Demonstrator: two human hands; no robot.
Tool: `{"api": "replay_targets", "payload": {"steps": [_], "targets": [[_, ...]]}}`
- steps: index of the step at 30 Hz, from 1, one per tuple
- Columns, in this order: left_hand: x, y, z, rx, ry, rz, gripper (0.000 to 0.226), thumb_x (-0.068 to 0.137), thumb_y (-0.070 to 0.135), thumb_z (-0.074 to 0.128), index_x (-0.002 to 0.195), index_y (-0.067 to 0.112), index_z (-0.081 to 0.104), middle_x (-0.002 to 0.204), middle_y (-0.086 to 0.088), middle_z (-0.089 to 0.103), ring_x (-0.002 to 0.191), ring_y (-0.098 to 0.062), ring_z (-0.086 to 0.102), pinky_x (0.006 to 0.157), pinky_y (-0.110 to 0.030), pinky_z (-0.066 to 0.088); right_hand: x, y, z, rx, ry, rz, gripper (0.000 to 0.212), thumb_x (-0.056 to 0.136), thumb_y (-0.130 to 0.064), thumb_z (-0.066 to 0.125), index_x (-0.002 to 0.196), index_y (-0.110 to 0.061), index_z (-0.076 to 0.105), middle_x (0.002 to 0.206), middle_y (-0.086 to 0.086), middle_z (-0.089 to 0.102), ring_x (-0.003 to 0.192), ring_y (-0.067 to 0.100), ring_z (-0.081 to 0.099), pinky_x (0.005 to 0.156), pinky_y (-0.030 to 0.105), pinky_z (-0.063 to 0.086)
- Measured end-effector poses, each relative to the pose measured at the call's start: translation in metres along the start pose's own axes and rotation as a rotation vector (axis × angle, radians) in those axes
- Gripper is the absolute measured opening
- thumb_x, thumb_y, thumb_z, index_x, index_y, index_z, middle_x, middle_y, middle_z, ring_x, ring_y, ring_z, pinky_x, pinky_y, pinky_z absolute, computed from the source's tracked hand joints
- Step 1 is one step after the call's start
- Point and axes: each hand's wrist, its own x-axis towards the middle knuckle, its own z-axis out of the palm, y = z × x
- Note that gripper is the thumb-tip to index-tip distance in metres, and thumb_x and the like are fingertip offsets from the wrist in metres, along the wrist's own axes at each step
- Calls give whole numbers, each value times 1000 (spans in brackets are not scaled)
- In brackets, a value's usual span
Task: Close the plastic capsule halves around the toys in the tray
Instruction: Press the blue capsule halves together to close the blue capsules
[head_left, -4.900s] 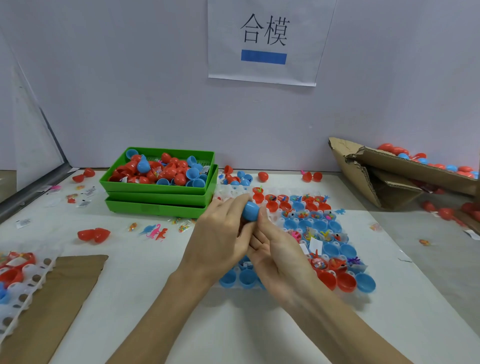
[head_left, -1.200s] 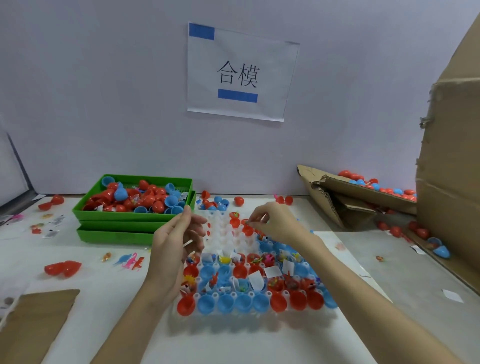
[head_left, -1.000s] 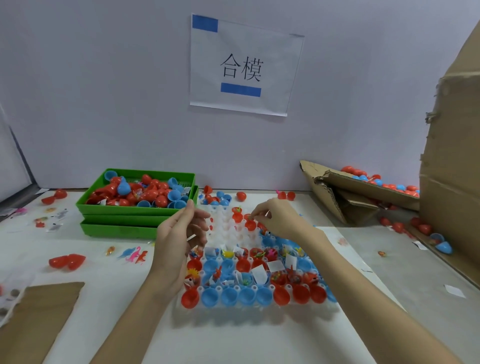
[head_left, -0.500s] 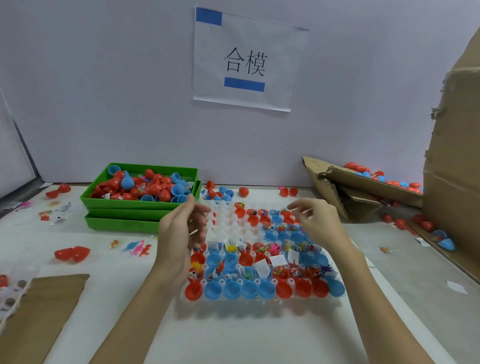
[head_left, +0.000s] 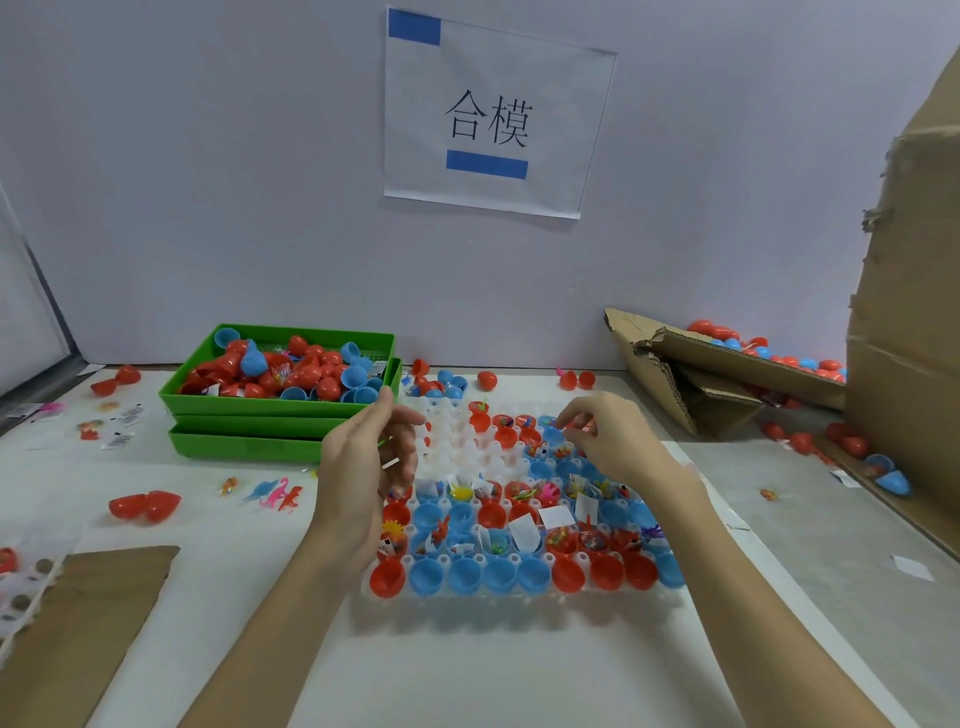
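On the white desk (head_left: 519, 675) sits a clear tray (head_left: 519, 590) with many little cups. Red and blue capsule halves (head_left: 498, 574) fill its near rows, and small toys (head_left: 545, 489) and bits of paper lie in many of them. Some far cups at the left are bare. Above the tray's left edge, the left hand (head_left: 363, 467) is held up on its side with fingers loosely curled; a thin pale bit shows by the fingers, but I cannot tell if the hand holds it. Over the far right part of the tray, the right hand (head_left: 613, 436) hangs with fingers bent down and fingertips close together; I cannot tell if it pinches anything. Behind the left hand stand stacked green bins (head_left: 270, 415) full of red and blue halves. A torn cardboard box (head_left: 727, 374) lies to the right.
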Motion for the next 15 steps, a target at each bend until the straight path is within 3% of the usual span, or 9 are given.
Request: {"api": "replay_targets", "payload": {"steps": [5, 8, 12, 15], "targets": [[2, -1, -1, 6, 2, -6, 46, 108, 37, 51, 73, 17, 74, 62, -3, 55, 50, -14, 48, 44, -24, 36, -9, -5, -10, -32, -55, -106, 12, 94, -21, 73, 101, -32, 76, 99, -9, 60, 81, 4, 54, 63, 15, 39], [1, -2, 0, 20, 6, -10, 45, 108, 37, 51, 76, 14, 74, 63, -3, 55, 52, -14, 49, 48, -26, 36, -12, -14, -5, -88, -156, -142, 6, 91, -27, 77, 95, -28, 80, 96, -10, 68, 74, 1, 55, 57, 11, 35], [2, -3, -1, 20, 12, -24, 46, 108, 37, 51, 76, 13, 74, 64, -3, 55, 51, -14, 48, 47, -25, 35, -8, -23, 3, -105, -245, -66, 21, 92, -37, 74, 94, -18, 82, 87, -6, 75, 68, 5, 63, 54, 8, 38], [4, -3, -2, 2, 20, -46, 46, 107, 38, 52, 75, 15, 74, 64, -2, 55, 51, -13, 47, 45, -24, 34, -7, -28, 8, -133, -241, -59, 21, 92, -32, 74, 94, -13, 82, 91, -1, 78, 68, 7, 66, 59, 17, 51]]}}
